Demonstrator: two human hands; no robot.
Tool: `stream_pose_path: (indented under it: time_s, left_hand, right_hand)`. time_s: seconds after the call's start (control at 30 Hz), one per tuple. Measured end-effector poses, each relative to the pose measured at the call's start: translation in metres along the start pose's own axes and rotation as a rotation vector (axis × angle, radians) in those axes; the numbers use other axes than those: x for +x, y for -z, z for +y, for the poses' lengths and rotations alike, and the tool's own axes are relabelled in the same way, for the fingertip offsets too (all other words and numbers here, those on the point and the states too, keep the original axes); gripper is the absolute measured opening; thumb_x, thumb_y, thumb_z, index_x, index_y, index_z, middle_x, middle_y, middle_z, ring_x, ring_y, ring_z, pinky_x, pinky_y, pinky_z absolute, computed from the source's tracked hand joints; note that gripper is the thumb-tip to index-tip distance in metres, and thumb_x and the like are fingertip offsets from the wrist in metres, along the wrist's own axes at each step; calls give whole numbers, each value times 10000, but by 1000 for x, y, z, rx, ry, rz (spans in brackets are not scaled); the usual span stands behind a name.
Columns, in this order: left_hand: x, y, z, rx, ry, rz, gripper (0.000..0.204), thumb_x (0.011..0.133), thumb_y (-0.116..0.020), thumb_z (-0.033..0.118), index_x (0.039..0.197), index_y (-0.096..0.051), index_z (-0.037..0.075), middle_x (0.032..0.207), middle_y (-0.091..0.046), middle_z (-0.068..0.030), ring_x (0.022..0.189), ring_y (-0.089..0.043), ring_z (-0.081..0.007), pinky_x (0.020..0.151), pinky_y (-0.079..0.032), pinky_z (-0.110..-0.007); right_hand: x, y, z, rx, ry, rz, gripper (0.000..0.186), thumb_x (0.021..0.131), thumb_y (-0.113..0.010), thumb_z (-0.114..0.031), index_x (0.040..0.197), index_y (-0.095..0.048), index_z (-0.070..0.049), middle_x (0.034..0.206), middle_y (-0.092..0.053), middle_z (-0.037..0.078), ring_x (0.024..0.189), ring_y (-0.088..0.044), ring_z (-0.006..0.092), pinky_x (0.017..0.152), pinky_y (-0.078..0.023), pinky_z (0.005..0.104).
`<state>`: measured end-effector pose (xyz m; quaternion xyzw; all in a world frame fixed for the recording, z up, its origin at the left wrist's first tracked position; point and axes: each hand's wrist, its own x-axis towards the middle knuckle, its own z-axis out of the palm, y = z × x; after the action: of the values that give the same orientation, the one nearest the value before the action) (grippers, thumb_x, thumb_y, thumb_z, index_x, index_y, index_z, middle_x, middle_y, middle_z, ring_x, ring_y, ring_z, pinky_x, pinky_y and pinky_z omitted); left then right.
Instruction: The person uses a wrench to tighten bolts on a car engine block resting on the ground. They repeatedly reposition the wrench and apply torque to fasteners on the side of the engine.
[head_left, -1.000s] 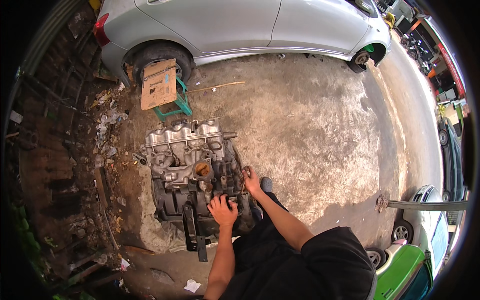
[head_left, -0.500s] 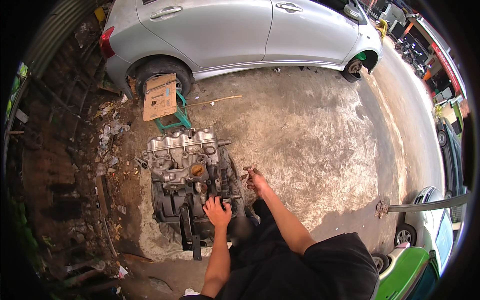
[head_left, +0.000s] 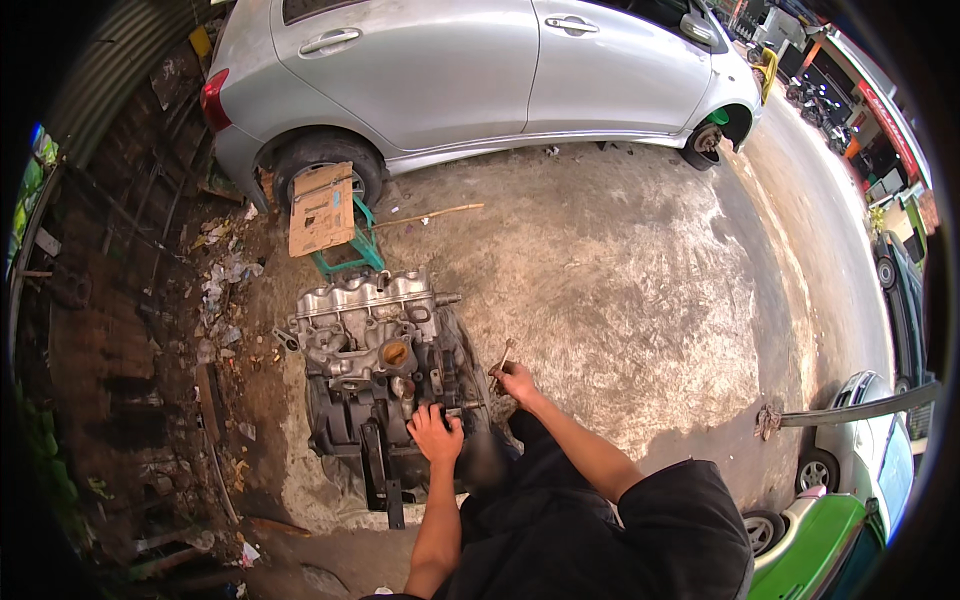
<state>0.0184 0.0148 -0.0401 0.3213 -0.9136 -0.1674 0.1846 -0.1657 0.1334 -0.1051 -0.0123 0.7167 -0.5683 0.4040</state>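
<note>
A dirty metal car engine stands on the ground in front of me. My left hand rests on its near right side, fingers apart and bent over the dark parts there. No loose thing shows in that hand. To the right of the engine, just off its edge, my right hand is closed on a wrench. The wrench's far end points up and away from the fingers; its lower part is hidden in the grip. Black brackets stick out of the engine's near side.
Beyond the engine stands a green plastic stool with a piece of cardboard on it. A silver car is parked across the far side. Litter lies to the left. Other cars, one of them green, stand at the right.
My right hand has turned and closed round the wrench, whose end now stands up plainly above the fingers. My left hand stays on the engine; the view has tipped slightly.
</note>
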Motion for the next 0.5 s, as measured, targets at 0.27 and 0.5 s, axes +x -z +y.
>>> stream_pose_path:
  time_s: [0.27, 0.5]
  left_hand:
    - [2, 1, 4, 24, 13, 1, 253, 772, -559, 202, 979, -574, 56, 1048, -534, -159, 994, -497, -347, 911, -354, -511]
    - [2, -1, 1, 69, -3, -17, 280, 747, -574, 207, 985, -580, 59, 1105, -555, -158, 1000, -510, -351, 897, -367, -512]
  right_hand:
    - [30, -5, 17, -588, 96, -167, 416, 885, -685, -223, 1172, -539, 39, 899, -690, 235, 738, -714, 287, 666, -564, 396]
    - [73, -29, 30, -79, -279, -177, 414, 917, -650, -187, 1174, -488, 94, 1049, -651, 311, 845, -714, 381, 661, -617, 449]
